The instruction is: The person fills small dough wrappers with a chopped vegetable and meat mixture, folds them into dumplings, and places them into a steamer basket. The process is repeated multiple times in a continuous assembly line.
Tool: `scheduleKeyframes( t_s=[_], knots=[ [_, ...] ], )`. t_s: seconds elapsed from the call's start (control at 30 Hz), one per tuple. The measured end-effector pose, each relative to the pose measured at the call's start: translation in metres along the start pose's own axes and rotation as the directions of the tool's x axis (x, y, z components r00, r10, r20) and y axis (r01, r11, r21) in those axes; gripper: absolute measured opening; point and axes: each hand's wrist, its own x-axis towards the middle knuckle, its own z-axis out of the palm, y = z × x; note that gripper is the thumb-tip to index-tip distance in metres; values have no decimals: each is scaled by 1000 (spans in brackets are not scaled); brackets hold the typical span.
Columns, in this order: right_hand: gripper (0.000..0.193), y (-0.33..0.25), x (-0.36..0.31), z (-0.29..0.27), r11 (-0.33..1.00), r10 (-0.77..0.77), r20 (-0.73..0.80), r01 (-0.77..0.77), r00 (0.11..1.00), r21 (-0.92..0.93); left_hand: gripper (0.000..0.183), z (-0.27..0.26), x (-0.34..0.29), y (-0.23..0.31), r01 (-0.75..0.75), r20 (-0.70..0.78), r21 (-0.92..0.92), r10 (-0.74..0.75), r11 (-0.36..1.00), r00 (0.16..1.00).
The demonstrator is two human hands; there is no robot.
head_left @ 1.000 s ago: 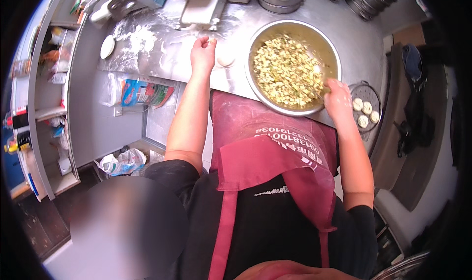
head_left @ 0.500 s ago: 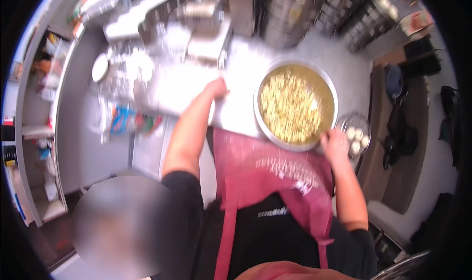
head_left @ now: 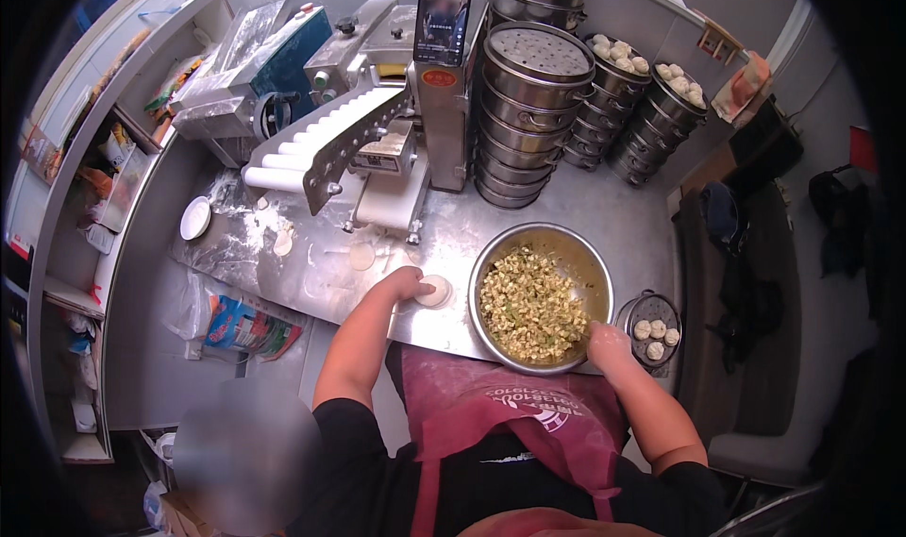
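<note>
— At the fingertips of the left hand [head_left: 408, 284], what do you have on your feed?

— I have a pale, flat, round piece of dough [head_left: 434, 292], lying on the shiny steel worktable [head_left: 642, 235]. The fingers touch its left side, though from out here I can't tell whether they pinch it or only rest on it.

— And the other grip?

— My view puts the right hand [head_left: 609, 345] at the near right rim of a wide, round, steel bowl [head_left: 587, 273], fingers curled. I can't tell whether they're clenched on the rim or around a tool; the hand itself hides it. Left of that grip, inside the bowl, I see chopped yellow-green filling [head_left: 533, 301].

— Just past the right hand?

— To its right I count four white, pleated buns [head_left: 655, 351] on a round, dark, perforated metal tray [head_left: 651, 308].

— Beyond the left hand?

— Ahead and slightly left of it, I've got a second pale dough disc [head_left: 362, 256]; farther ahead, a metal machine with sloping white rollers [head_left: 293, 159].
</note>
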Motion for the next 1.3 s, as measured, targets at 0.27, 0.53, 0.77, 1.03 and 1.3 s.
scheduleKeyframes(
  t_s=[0.27, 0.53, 0.77, 1.03, 1.3],
  knots=[
    [19, -4, 29, 20, 972, -218, -69, 210, 974, -107, 27, 24, -56, 50, -275, -424, -448, 69, 851, 903],
    [21, 11, 49, 6, 945, -288, 95, 299, 953, -135, 37, 67, -68, 103, -204, -204, -977, -4, -58, 979],
    [17, 24, 74, 7, 974, 0, -226, 51, 974, 219, 57, 78, -83, 155, -155, -161, -963, 6, -220, 987],
    [22, -2, 93, 48, 987, -160, 95, 162, 982, -8, 55, 67, -104, 188, 5, -98, -837, 157, -548, 983],
    [13, 27, 69, 39, 208, -59, 384, -365, 922, 908, 50, 71, -113, 207, -26, -64, -920, 83, -392, 994]
  ],
)
